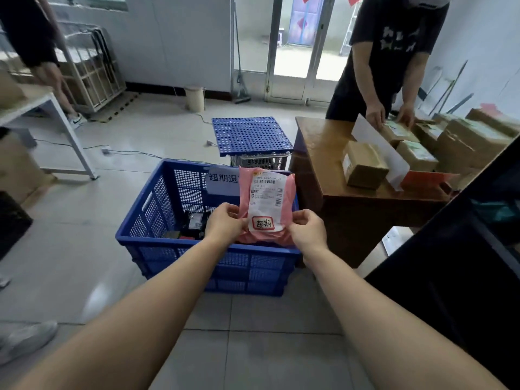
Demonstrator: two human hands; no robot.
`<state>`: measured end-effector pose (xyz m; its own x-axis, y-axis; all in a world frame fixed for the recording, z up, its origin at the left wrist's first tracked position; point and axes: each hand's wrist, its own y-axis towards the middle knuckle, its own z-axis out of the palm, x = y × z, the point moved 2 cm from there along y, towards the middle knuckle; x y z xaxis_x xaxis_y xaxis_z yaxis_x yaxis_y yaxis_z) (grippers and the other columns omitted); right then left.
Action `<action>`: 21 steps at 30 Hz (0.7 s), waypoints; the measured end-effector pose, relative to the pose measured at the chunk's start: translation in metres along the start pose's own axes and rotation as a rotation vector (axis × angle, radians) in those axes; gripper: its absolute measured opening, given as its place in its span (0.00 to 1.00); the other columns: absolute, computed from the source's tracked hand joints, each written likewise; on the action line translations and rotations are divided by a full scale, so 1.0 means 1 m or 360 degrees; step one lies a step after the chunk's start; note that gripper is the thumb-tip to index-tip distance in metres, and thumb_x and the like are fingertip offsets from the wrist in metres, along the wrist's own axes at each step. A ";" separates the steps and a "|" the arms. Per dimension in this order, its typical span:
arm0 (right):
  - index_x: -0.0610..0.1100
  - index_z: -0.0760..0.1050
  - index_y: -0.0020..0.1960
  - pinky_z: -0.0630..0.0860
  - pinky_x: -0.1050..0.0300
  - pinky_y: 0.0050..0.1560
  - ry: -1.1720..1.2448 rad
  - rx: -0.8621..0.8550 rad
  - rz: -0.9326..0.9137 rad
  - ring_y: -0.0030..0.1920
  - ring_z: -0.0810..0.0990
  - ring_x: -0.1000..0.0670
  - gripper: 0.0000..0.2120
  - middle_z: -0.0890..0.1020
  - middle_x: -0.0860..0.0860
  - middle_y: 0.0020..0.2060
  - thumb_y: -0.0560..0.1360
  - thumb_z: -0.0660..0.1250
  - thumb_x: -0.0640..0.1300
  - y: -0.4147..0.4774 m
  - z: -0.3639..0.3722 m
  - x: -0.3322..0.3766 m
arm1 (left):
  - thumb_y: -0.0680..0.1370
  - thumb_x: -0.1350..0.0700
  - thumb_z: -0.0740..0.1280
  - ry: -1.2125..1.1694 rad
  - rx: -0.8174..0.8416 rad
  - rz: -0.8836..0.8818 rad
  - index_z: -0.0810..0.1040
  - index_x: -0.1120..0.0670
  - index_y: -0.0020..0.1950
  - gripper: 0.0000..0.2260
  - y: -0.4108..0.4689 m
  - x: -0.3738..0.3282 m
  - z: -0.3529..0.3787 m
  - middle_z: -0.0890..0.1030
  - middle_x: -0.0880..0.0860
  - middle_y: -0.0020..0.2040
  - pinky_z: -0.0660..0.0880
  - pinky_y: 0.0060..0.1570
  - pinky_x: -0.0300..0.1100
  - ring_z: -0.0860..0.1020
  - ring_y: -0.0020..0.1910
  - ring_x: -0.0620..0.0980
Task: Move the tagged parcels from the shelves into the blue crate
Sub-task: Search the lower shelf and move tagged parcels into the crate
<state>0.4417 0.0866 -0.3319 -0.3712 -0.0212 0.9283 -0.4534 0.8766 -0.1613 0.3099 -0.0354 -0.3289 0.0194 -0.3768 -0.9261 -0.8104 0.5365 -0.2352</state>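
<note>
I hold a pink parcel upright over the blue crate. It carries a white shipping label and a red-framed tag near its lower edge. My left hand pinches its lower left edge and my right hand pinches its lower right edge. The crate stands on the tiled floor straight ahead of me, with a paper sign on its far wall. A dark parcel lies on the crate's bottom, partly hidden behind my left hand.
A brown wooden desk stands right of the crate with several cardboard boxes on it; a person handles boxes behind it. A blue perforated panel rests beyond the crate. A white table stands left. A dark shelf edge fills the right.
</note>
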 end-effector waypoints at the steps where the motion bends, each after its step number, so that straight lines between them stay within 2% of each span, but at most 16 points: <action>1: 0.48 0.75 0.46 0.81 0.56 0.40 -0.0017 0.0009 -0.0013 0.46 0.81 0.51 0.05 0.81 0.52 0.43 0.75 0.70 0.41 0.007 0.010 0.002 | 0.74 0.59 0.73 0.0019 -0.0018 -0.0006 0.75 0.55 0.54 0.12 0.009 0.002 -0.007 0.81 0.52 0.51 0.81 0.43 0.47 0.81 0.44 0.49; 4: 0.50 0.76 0.43 0.83 0.50 0.45 -0.0038 0.0077 -0.0023 0.46 0.82 0.50 0.05 0.82 0.52 0.42 0.74 0.70 0.41 0.030 0.043 0.006 | 0.74 0.59 0.72 0.0039 -0.0048 -0.0042 0.77 0.56 0.55 0.11 0.035 0.009 -0.025 0.82 0.52 0.50 0.81 0.50 0.50 0.82 0.47 0.51; 8: 0.50 0.77 0.43 0.82 0.50 0.46 -0.0104 0.0189 -0.0064 0.47 0.82 0.50 0.06 0.83 0.55 0.42 0.73 0.69 0.40 0.067 0.083 0.014 | 0.74 0.60 0.73 0.0007 -0.0104 -0.0101 0.78 0.55 0.52 0.09 0.076 0.017 -0.043 0.82 0.52 0.48 0.81 0.49 0.50 0.82 0.46 0.51; 11: 0.50 0.76 0.44 0.82 0.49 0.48 -0.0152 0.0282 -0.0067 0.46 0.82 0.50 0.06 0.83 0.55 0.43 0.74 0.67 0.39 0.099 0.111 0.020 | 0.74 0.62 0.71 0.0011 -0.0121 -0.0152 0.79 0.57 0.54 0.09 0.113 0.021 -0.053 0.82 0.53 0.48 0.81 0.49 0.51 0.82 0.46 0.52; 14: 0.52 0.74 0.40 0.81 0.46 0.49 -0.0230 0.0345 -0.0045 0.45 0.82 0.50 0.09 0.82 0.57 0.40 0.74 0.67 0.39 0.132 0.141 0.022 | 0.74 0.62 0.71 0.0089 -0.0142 -0.0194 0.79 0.54 0.53 0.09 0.151 0.028 -0.062 0.83 0.52 0.49 0.81 0.50 0.52 0.83 0.47 0.52; 17: 0.53 0.73 0.40 0.80 0.45 0.51 -0.0320 0.0389 -0.0032 0.47 0.82 0.49 0.08 0.82 0.55 0.42 0.73 0.67 0.40 0.162 0.170 0.022 | 0.74 0.62 0.71 0.0184 -0.0193 -0.0235 0.79 0.53 0.55 0.11 0.185 0.036 -0.071 0.83 0.50 0.48 0.80 0.51 0.50 0.82 0.47 0.51; 21: 0.51 0.74 0.43 0.80 0.48 0.50 -0.0396 0.0467 0.0016 0.48 0.81 0.48 0.05 0.82 0.53 0.44 0.74 0.67 0.41 0.192 0.206 0.017 | 0.75 0.61 0.70 0.0244 -0.0225 -0.0282 0.79 0.54 0.56 0.10 0.224 0.049 -0.082 0.82 0.50 0.49 0.77 0.36 0.39 0.81 0.46 0.49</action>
<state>0.1810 0.1556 -0.4161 -0.5458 -0.1612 0.8223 -0.6482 0.7031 -0.2924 0.0810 0.0049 -0.4027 0.0881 -0.5710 -0.8162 -0.8762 0.3454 -0.3362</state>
